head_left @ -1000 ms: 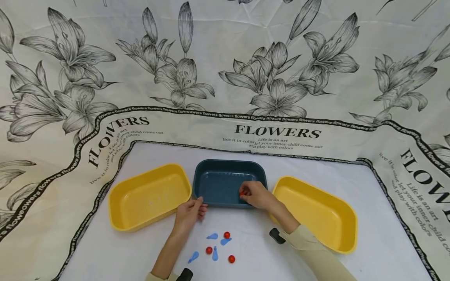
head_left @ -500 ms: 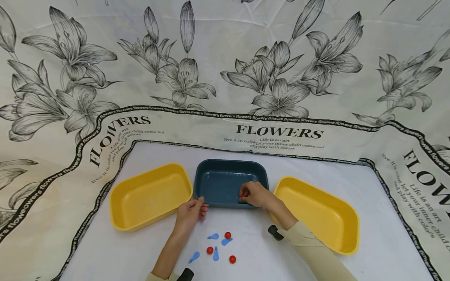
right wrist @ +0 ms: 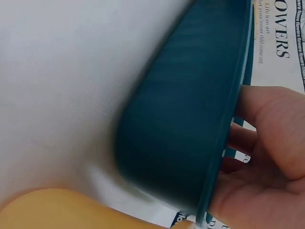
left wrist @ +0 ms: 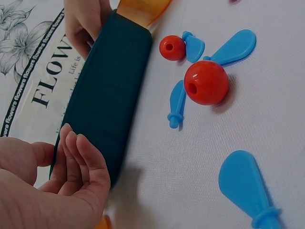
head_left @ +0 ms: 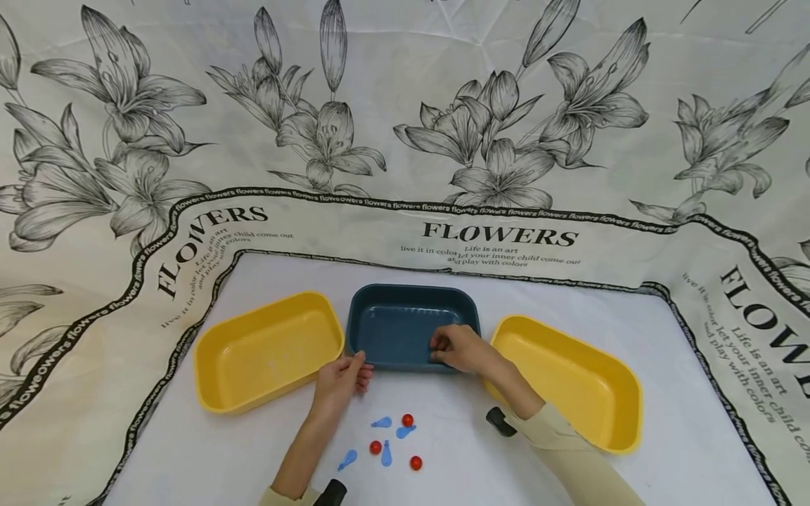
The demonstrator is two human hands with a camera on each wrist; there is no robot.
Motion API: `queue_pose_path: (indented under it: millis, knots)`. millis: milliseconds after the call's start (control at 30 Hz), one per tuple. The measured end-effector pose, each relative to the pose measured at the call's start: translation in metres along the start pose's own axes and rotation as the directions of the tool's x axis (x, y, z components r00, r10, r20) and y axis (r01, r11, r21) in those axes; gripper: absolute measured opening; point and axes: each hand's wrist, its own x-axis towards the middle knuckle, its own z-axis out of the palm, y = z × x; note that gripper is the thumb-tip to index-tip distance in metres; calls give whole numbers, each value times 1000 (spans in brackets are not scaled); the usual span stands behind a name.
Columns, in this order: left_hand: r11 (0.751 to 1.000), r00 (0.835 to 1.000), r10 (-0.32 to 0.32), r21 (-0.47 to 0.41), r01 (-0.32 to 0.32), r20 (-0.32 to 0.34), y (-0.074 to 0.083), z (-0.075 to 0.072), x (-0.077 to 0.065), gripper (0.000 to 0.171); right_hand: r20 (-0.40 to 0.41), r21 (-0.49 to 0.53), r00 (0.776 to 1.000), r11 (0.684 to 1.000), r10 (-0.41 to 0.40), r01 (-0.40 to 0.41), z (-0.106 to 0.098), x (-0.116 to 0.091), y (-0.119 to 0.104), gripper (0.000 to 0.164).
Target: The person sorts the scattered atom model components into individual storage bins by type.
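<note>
Dark-teal rectangular plastic tray [head_left: 389, 341]: approachable from above at far side and middle; right hand [head_left: 462, 349] blocks near right, left hand [head_left: 342, 378] near-left corner. Left yellow rectangular plastic tray [head_left: 253, 365] and right yellow rectangular plastic tray [head_left: 582, 386] leave tight side gaps. Near lane between forearms [head_left: 313, 443]: obstructed by red holed balls [head_left: 415, 463], blue paddle-shaped pieces [head_left: 387, 453].

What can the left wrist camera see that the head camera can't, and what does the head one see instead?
Only the left wrist view shows that two red balls have little holes in them. Only the head view shows the floor of the dark blue tray and the pale sleeves. Both show the left hand at the tray, the right hand, red balls and four blue pieces.
</note>
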Motion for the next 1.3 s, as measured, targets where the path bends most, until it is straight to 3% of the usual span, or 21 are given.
queue_pose_path:
  millis: [467,833,1300]
  knots:
    - [1000,1000,-3,-19,3,9,1,0,-1,37,-139,104,990,995,10,5,-4,-22,-8,12]
    - [999,1000,7,-46,-6,11,1,0,-2,36,-232,225,969,974,89,-36,-6,-40,-18,15]
    - [999,1000,6,-51,-5,19,1,0,-3,37,-313,290,947,957,77,18,8,-60,-23,15]
